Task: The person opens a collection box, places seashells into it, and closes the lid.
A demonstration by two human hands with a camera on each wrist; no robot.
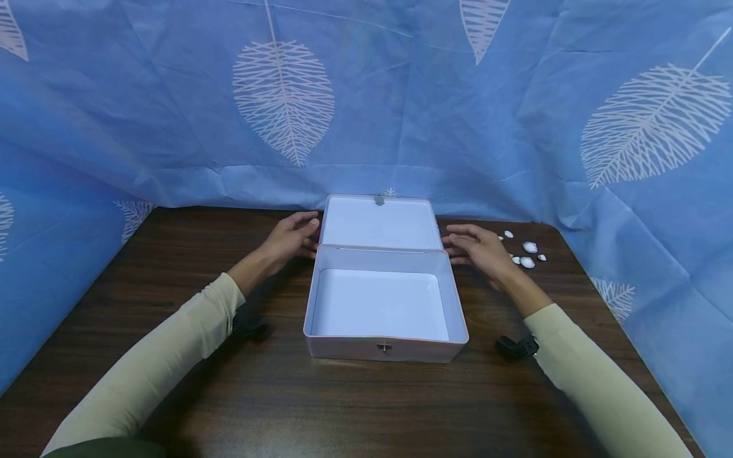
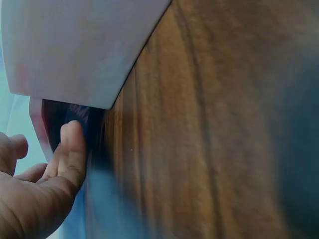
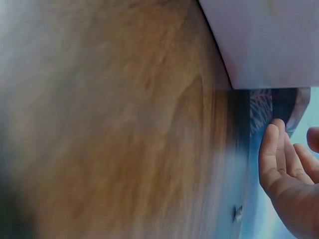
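A pale metal box (image 1: 389, 350) with a white inside sits on the dark wooden table, its front toward me. Its hinged lid (image 1: 380, 222) is swung up and back. My left hand (image 1: 289, 238) is at the left edge of the lid, fingers loosely extended and thumb apart. At the lid's right edge is my right hand (image 1: 476, 251), fingers likewise relaxed. In the left wrist view the left fingertips (image 2: 74, 134) reach behind the box's side; in the right wrist view the right fingertips (image 3: 271, 134) do so too. Contact with the lid cannot be made out.
Several small white shells (image 1: 529, 247) lie on the table to the right of my right hand. A blue cloth (image 1: 401, 127) with white leaf prints hangs behind and beside the table (image 1: 275, 394). A latch (image 1: 384, 347) is on the box's front.
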